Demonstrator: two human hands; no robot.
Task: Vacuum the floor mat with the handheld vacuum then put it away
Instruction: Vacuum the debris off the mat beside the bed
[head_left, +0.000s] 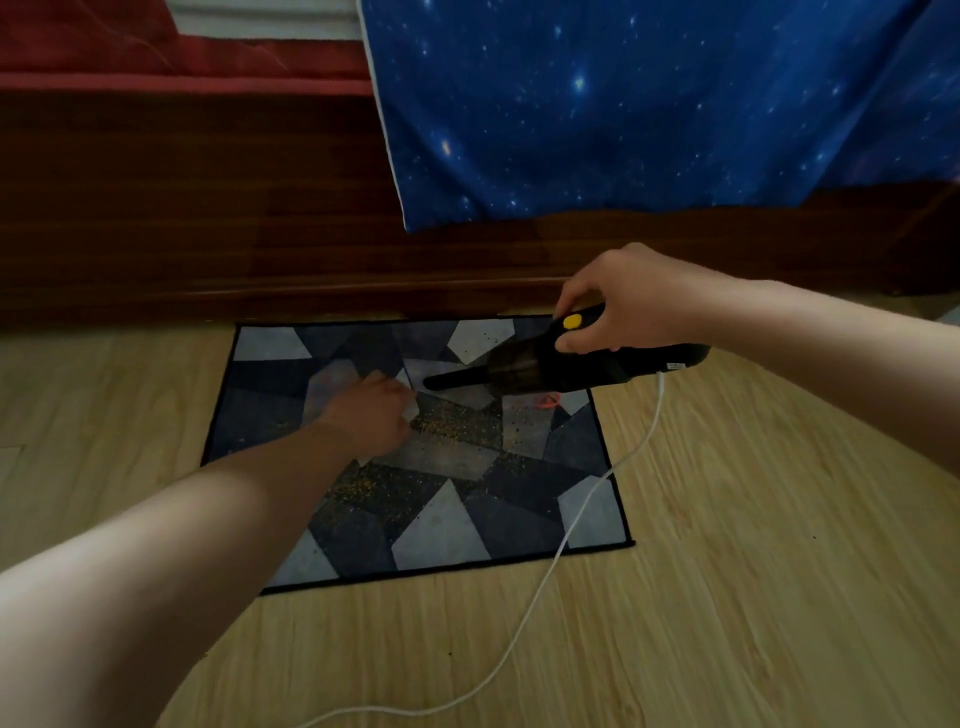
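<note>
A dark floor mat (447, 530) with grey and blue angular patches lies on the wooden floor. Fine yellow crumbs (457, 426) are scattered over its middle. My right hand (628, 301) is shut on the handle of a black handheld vacuum (571, 364) with a yellow button; its narrow nozzle points left, just above the mat's far part. My left hand (371, 415) rests on the mat left of the nozzle tip, its fingers curled loosely with nothing visibly in them. A small red loop (548, 400) lies on the mat under the vacuum.
A white cord (571, 530) trails from the vacuum's rear across the mat's right side and over the floor toward me. A dark wooden bed frame (208, 234) runs behind the mat, with a blue starry sheet (649, 104) hanging over it.
</note>
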